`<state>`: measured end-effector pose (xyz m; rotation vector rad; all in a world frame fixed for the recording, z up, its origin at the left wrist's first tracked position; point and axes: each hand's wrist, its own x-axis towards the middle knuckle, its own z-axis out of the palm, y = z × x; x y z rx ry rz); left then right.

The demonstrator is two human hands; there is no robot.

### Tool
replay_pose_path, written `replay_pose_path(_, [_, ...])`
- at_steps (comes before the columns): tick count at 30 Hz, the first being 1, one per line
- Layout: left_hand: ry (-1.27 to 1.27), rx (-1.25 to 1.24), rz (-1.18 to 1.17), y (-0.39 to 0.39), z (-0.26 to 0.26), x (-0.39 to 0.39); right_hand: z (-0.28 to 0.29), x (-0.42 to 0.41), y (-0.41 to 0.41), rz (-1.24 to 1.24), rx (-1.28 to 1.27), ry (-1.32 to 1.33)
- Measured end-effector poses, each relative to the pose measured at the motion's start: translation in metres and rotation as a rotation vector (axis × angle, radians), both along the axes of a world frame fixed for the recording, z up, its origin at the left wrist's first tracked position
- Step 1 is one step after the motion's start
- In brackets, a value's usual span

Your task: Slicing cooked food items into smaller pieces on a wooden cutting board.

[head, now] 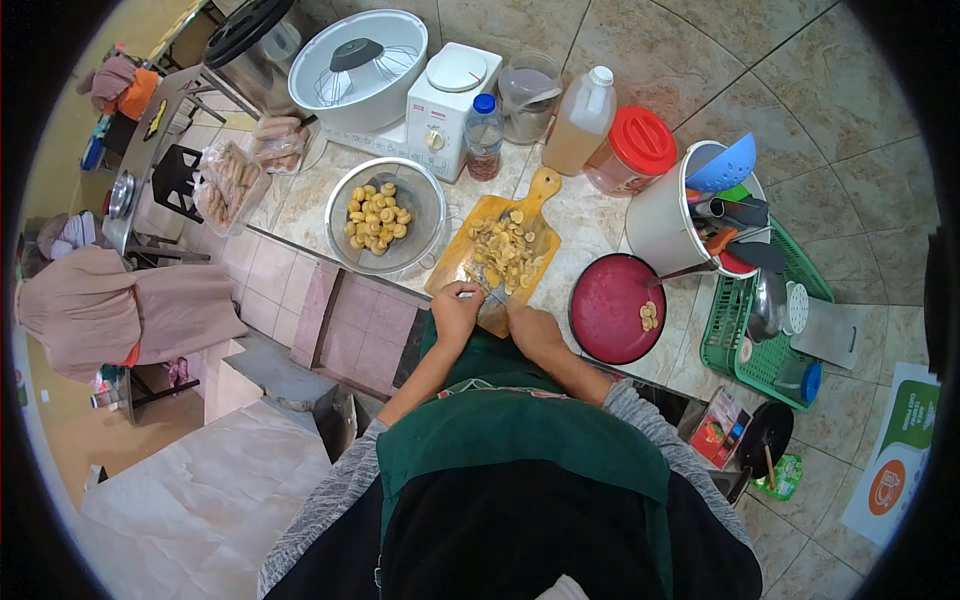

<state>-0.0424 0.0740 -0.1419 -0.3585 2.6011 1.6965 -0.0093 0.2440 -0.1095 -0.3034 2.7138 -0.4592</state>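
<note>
A wooden cutting board with a handle lies on the counter before me, bearing a heap of sliced mushrooms. At its near left edge my left hand pinches a small pale piece, probably mushroom. My right hand is closed at the near right edge, apparently on a knife whose blade points toward the left hand; its handle is hidden. Left of the board, a metal mesh strainer holds whole mushrooms. A dark red pan with a few mushroom slices stands to the right.
Behind stand a white stand mixer, a water bottle, a jug and a red-lidded jar. A utensil bucket and green basket are at right. Bagged food is at left; another person is beyond.
</note>
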Motion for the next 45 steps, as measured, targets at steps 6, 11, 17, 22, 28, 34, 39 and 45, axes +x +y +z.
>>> replay_pose_path(6, [-0.128, 0.040, 0.110, 0.002, -0.006, 0.004, 0.001, 0.035, 0.033, -0.019, -0.080, 0.062])
replay_pose_path(11, [-0.125, 0.085, 0.099, 0.003, -0.001, 0.004, 0.026, 0.020, 0.015, 0.034, 0.011, 0.016])
replay_pose_path(17, [-0.049, 0.088, 0.123, 0.006, -0.001, 0.006, 0.020, 0.008, -0.002, -0.032, -0.007, -0.078])
replay_pose_path(22, [-0.110, 0.099, 0.141, 0.003, 0.003, 0.008, 0.040, 0.032, 0.024, 0.015, 0.034, -0.177])
replay_pose_path(28, [-0.061, 0.045, 0.127, 0.005, 0.005, 0.008, 0.046, 0.015, 0.004, -0.019, -0.010, -0.131])
replay_pose_path(34, [-0.071, 0.076, 0.127, 0.006, 0.014, 0.008, 0.021, 0.033, 0.010, -0.029, -0.083, 0.026])
replay_pose_path(39, [-0.075, 0.124, 0.156, 0.003, 0.004, 0.012, 0.042, 0.034, 0.020, 0.009, -0.012, -0.075])
replay_pose_path(45, [-0.084, 0.094, 0.115, 0.005, 0.012, 0.011, 0.034, 0.011, 0.000, -0.005, -0.033, -0.069])
